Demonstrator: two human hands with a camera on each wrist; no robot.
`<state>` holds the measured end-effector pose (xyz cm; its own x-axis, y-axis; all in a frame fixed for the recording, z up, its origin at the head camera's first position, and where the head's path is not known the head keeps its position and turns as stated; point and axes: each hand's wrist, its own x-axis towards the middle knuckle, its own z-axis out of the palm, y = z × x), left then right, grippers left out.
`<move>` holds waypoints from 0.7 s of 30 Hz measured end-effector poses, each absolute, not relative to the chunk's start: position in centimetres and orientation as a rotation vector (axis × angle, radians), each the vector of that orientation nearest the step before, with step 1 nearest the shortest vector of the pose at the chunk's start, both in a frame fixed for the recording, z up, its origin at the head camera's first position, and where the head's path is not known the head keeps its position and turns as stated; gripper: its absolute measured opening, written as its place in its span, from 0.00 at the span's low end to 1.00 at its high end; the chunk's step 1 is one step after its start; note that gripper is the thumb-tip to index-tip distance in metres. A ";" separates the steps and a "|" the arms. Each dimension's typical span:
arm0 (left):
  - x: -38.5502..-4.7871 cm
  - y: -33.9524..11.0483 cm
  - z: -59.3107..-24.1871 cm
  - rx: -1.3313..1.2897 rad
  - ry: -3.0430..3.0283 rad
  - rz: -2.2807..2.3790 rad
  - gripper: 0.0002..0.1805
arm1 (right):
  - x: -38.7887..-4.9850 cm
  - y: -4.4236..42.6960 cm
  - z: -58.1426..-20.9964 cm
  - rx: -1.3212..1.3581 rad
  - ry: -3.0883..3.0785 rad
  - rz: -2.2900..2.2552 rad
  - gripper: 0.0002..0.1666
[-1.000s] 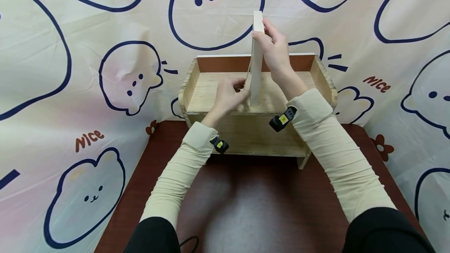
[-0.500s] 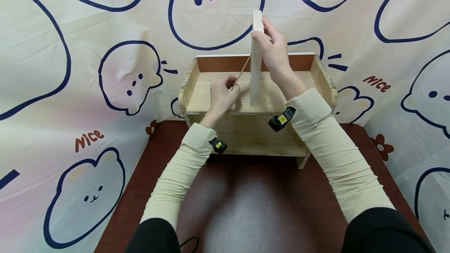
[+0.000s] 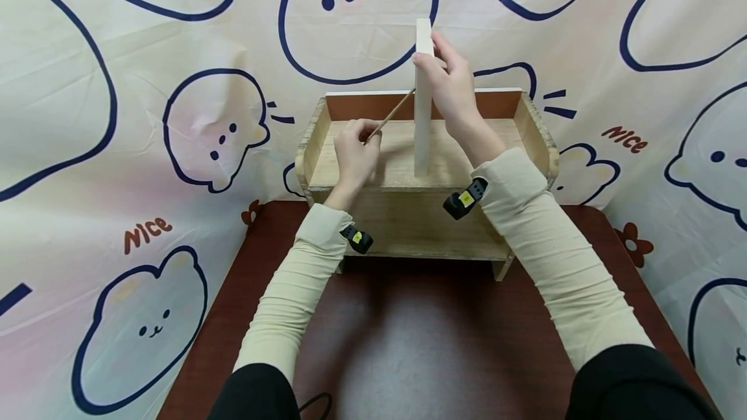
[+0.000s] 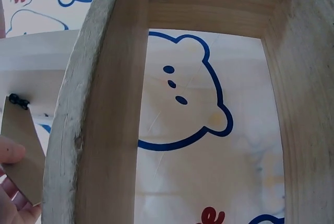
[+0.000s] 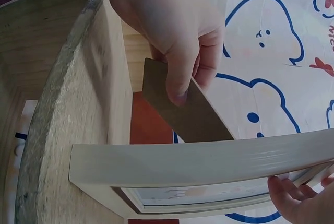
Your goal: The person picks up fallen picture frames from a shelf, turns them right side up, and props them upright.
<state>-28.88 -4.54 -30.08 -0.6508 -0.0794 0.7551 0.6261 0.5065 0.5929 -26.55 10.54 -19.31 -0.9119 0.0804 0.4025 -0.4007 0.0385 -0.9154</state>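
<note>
A white frame (image 3: pixel 423 115) stands upright, edge-on, on the wooden shelf unit (image 3: pixel 432 225); glass shows in it in the right wrist view (image 5: pixel 182 164). From its left side a thin brown panel (image 3: pixel 398 111) slants down and outward. My left hand (image 3: pixel 357 153) pinches the panel's lower end. In the left wrist view that hand (image 4: pixel 10 153) is partly cut off beside the panel (image 4: pixel 26 148), which has a black fitting at its top. My right hand (image 3: pixel 455 89) holds the frame near its top, with fingertips on its edge in the right wrist view (image 5: pixel 297 200).
The shelf unit has raised side walls (image 3: pixel 535 131) and stands on a dark red-brown table (image 3: pixel 408 342). A patterned cloth (image 3: pixel 222 31) hangs behind and at both sides. A black cable (image 3: pixel 318 400) lies at the table's near edge.
My left hand has moved left and slightly up, swinging the brown panel outward from the frame. My right hand keeps its hold, and the frame's top has shifted slightly left.
</note>
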 end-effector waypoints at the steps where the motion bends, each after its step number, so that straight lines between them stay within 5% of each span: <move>1: -28.9 -4.6 -30.1 -0.446 -1.995 -1.188 0.04 | -26.5 10.5 -19.3 0.323 -1.982 1.936 0.29; 21: -29.4 -5.7 -30.7 -0.373 -1.984 -1.430 0.04 | -26.9 8.7 -19.2 0.399 -2.069 1.910 0.32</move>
<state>-29.44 -5.75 -30.70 -0.7449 -0.1422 0.6519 0.5734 0.3632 0.7344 -26.94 8.70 -19.19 -0.9174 -0.0027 0.3981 -0.3970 0.0793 -0.9144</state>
